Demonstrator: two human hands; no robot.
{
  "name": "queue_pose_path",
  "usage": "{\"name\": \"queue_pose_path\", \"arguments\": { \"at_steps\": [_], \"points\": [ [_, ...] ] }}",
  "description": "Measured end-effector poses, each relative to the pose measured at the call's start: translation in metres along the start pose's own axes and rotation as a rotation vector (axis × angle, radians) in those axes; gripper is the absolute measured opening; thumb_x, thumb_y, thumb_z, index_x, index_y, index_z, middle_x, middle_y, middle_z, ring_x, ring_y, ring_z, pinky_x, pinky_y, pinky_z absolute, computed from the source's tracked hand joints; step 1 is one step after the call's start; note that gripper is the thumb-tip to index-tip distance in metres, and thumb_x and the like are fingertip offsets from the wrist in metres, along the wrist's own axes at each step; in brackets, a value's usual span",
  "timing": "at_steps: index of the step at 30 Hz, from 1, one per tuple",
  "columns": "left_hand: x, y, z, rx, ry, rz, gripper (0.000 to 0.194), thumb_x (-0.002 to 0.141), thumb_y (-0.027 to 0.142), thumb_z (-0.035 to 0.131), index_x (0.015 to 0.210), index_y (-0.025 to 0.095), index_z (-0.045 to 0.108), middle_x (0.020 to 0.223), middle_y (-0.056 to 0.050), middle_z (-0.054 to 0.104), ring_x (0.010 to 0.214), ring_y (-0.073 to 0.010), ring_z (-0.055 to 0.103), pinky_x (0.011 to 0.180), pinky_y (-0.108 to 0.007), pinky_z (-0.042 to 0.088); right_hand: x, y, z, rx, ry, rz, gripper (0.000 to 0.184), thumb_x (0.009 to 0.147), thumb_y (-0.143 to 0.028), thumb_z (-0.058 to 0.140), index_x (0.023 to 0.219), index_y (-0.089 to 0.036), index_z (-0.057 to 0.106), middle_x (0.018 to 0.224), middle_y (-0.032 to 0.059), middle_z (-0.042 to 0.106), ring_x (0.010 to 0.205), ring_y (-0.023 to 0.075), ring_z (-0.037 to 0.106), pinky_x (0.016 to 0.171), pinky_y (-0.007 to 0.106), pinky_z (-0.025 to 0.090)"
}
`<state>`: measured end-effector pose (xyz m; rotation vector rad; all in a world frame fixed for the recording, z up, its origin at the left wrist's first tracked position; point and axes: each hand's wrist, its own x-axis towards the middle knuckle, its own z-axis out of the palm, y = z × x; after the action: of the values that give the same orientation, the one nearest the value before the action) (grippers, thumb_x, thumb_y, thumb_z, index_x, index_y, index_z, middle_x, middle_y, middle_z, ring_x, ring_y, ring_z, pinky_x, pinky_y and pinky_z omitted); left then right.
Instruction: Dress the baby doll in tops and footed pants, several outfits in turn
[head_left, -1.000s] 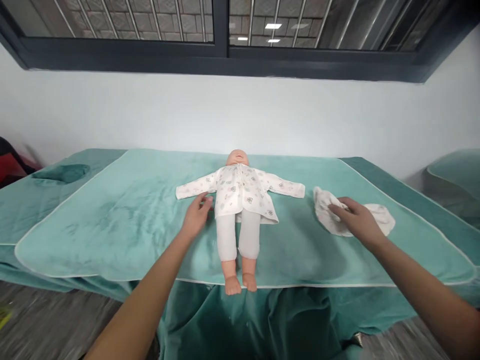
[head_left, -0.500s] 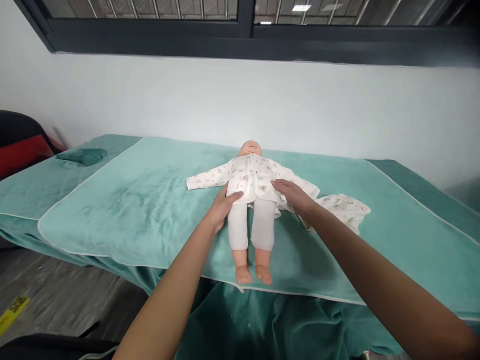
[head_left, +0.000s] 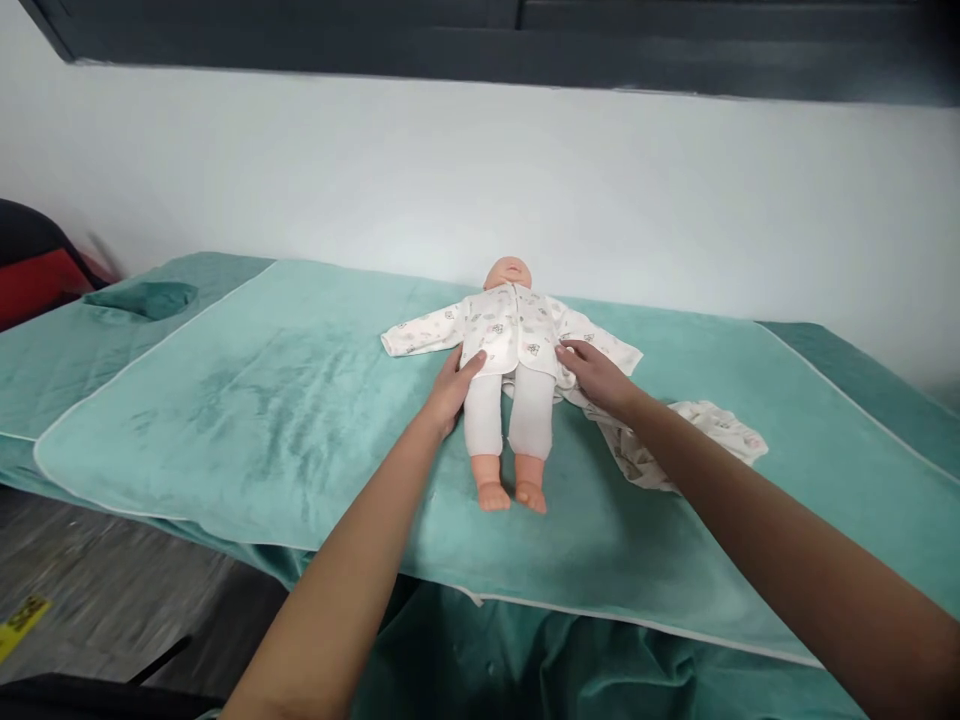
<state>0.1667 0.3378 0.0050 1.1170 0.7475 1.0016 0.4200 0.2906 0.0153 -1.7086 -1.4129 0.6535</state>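
A baby doll (head_left: 517, 325) lies on its back on the green bed cover, its head toward the wall and its bare feet toward me. It wears a white printed jacket, fastened down the front, and white trousers (head_left: 531, 415). My left hand (head_left: 453, 388) grips its left-hand side at the waist, thumb over the jacket hem and fingers hidden beneath. On the other side my right hand (head_left: 592, 375) holds the doll at the hip, fingers curled at the jacket edge. A crumpled printed cloth (head_left: 720, 428) lies under and beyond my right forearm.
The bed with its green velvety cover (head_left: 225, 400) runs along a white wall (head_left: 450, 170). A dark window frame (head_left: 375, 40) crosses the top. At far left stands a red and black object (head_left: 37, 280); a yellow floor label (head_left: 22, 625) is below.
The doll has slid away from the bed's near edge toward the wall, both hands moving with it. The crumpled cloth has shifted and bunched more. My view has tilted down.
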Motion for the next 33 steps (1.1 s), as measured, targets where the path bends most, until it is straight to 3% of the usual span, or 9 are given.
{"name": "queue_pose_path", "arguments": {
  "at_steps": [5,9,12,16,20,23,26,30,33],
  "points": [
    [-0.045,-0.008,-0.002,0.304,0.189,0.084,0.046,0.092,0.048,0.058,0.128,0.02,0.061,0.133,-0.012,0.064,0.119,-0.0277,0.062,0.106,-0.044,0.046,-0.064,0.013,-0.057,-0.475,0.065,0.029,0.072,0.085,-0.068,0.054,0.138,-0.02,0.054,0.13,0.0149,0.064,0.111,0.0333,0.063,0.091,0.044,0.05],
    [-0.081,-0.009,0.006,0.649,0.273,0.349,0.035,0.093,0.033,0.054,0.126,0.02,0.059,0.14,-0.013,0.054,0.129,-0.0258,0.052,0.112,-0.044,0.041,-0.123,0.043,-0.113,-0.83,0.128,0.082,0.065,0.086,-0.067,0.052,0.131,-0.02,0.06,0.135,0.0174,0.061,0.116,0.041,0.06,0.09,0.051,0.048],
    [-0.094,0.003,0.017,0.826,0.221,0.515,0.031,0.092,0.024,0.051,0.122,0.021,0.06,0.141,-0.011,0.052,0.133,-0.0251,0.049,0.116,-0.044,0.037,-0.149,0.067,-0.141,-0.804,0.213,0.222,0.058,0.085,-0.066,0.054,0.116,-0.018,0.065,0.122,0.0215,0.067,0.109,0.0399,0.063,0.082,0.047,0.049],
    [-0.1,0.024,0.04,0.925,0.075,0.547,0.033,0.091,0.017,0.05,0.122,0.021,0.061,0.133,-0.012,0.059,0.129,-0.0278,0.052,0.113,-0.047,0.039,-0.159,0.064,-0.146,-0.509,0.254,0.31,0.042,0.077,-0.061,0.062,0.094,-0.022,0.067,0.106,0.0132,0.073,0.094,0.0344,0.067,0.078,0.044,0.048],
    [-0.11,0.044,0.069,0.886,-0.15,0.496,0.036,0.091,0.022,0.053,0.127,0.022,0.059,0.135,-0.01,0.06,0.13,-0.0287,0.051,0.113,-0.046,0.04,-0.163,0.001,-0.133,-0.277,0.329,0.076,0.036,0.077,-0.055,0.068,0.093,-0.023,0.068,0.098,0.0061,0.072,0.088,0.0279,0.066,0.078,0.04,0.049],
    [-0.121,0.071,0.096,0.734,-0.34,0.472,0.053,0.092,0.038,0.059,0.142,0.027,0.047,0.148,-0.008,0.05,0.137,-0.0269,0.047,0.114,-0.042,0.04,-0.166,-0.071,-0.122,-0.025,0.223,-0.065,0.035,0.077,-0.054,0.074,0.092,-0.023,0.067,0.081,0.003,0.069,0.071,0.0218,0.063,0.062,0.033,0.048],
    [-0.13,0.109,0.116,0.577,-0.386,0.505,0.072,0.084,0.047,0.071,0.147,0.03,0.041,0.157,-0.008,0.04,0.142,-0.0301,0.041,0.113,-0.042,0.04,-0.165,-0.137,-0.112,0.142,0.095,-0.271,0.03,0.076,-0.048,0.08,0.088,-0.023,0.069,0.079,0.0015,0.067,0.07,0.0188,0.062,0.061,0.031,0.05],
    [-0.137,0.156,0.116,0.445,-0.476,0.447,0.045,0.08,0.042,0.075,0.119,0.024,0.061,0.131,-0.007,0.062,0.12,-0.029,0.059,0.097,-0.039,0.051,-0.159,-0.194,-0.107,0.197,-0.007,-0.472,0.027,0.075,-0.043,0.082,0.088,-0.022,0.071,0.082,0.0009,0.068,0.072,0.0171,0.063,0.061,0.028,0.05],
    [-0.141,0.175,0.105,0.326,-0.385,0.445,0.025,0.077,0.034,0.076,0.094,0.02,0.063,0.105,-0.002,0.068,0.101,-0.0231,0.066,0.084,-0.033,0.054,-0.156,-0.21,-0.108,0.179,-0.171,-0.487,0.027,0.078,-0.043,0.08,0.091,-0.021,0.073,0.082,0.0007,0.07,0.071,0.0157,0.064,0.059,0.025,0.049]
  ]
}}
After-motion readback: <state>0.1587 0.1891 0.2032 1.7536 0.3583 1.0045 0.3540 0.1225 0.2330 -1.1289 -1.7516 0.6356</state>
